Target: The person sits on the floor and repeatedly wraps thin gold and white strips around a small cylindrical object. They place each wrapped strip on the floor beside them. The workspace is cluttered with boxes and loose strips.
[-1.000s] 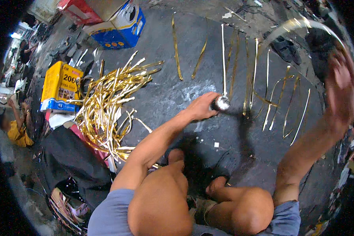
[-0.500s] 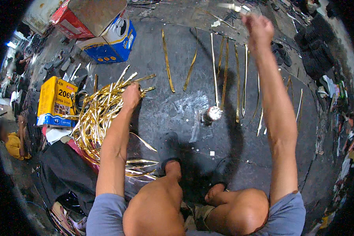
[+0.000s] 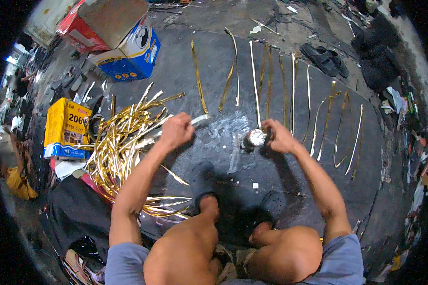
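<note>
Beside the gold pile (image 3: 119, 154), the left hand (image 3: 177, 131) pinches a shiny strip (image 3: 200, 119); I judge tangling could snag it. The right hand (image 3: 280, 137) curls just beside the silver-topped object (image 3: 256, 137); whether its fingers pinch anything, I cannot tell; a knock could topple it.

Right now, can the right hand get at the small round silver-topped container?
Probably yes: the right hand is right beside the silver-topped container, with nothing visible blocking. The left hand is off to the left, out of the way.
</note>
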A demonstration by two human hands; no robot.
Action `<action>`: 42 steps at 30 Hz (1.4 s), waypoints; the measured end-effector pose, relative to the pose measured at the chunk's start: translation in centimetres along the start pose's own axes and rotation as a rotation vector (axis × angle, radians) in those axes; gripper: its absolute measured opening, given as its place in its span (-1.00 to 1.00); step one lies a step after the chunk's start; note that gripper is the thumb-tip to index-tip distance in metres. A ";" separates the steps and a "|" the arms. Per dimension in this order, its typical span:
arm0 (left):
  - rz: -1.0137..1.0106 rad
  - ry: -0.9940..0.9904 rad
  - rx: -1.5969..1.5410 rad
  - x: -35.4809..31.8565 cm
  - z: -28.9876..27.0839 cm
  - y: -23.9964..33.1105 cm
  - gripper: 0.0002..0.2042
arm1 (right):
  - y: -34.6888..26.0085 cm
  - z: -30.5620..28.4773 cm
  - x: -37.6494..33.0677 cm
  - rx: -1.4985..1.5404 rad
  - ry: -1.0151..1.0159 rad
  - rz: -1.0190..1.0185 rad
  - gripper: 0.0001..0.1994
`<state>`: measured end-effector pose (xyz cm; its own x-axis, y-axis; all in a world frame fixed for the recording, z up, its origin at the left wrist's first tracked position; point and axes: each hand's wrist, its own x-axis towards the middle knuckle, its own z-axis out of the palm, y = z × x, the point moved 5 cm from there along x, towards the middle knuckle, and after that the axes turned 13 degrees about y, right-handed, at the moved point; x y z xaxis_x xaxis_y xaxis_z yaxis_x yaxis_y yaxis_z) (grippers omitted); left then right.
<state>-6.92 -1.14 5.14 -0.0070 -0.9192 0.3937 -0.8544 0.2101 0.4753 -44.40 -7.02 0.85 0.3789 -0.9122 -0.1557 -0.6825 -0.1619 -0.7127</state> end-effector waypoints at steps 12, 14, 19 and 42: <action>-1.004 -0.256 -0.955 -5.9 10.3 7.3 -0.68 | -2.8 2.9 -5.2 0.444 0.816 0.148 -0.54; -1.092 -0.249 -1.037 -6.0 10.7 8.2 -0.68 | -5.1 2.8 -5.1 0.710 0.757 0.211 -0.52; -1.237 -0.387 -1.344 -6.3 12.3 9.4 -0.56 | -7.2 2.9 -5.6 0.514 0.812 0.145 -0.52; -0.494 -0.358 -0.379 -2.7 15.3 7.5 -0.77 | -5.2 5.0 -6.0 -0.093 0.700 -0.197 -0.53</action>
<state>-21.23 -2.18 -4.36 0.1088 -0.9758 -0.1895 -0.5629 -0.2176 0.7973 -39.99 1.23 2.05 0.0331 -0.8849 0.4645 -0.7049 -0.3502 -0.6168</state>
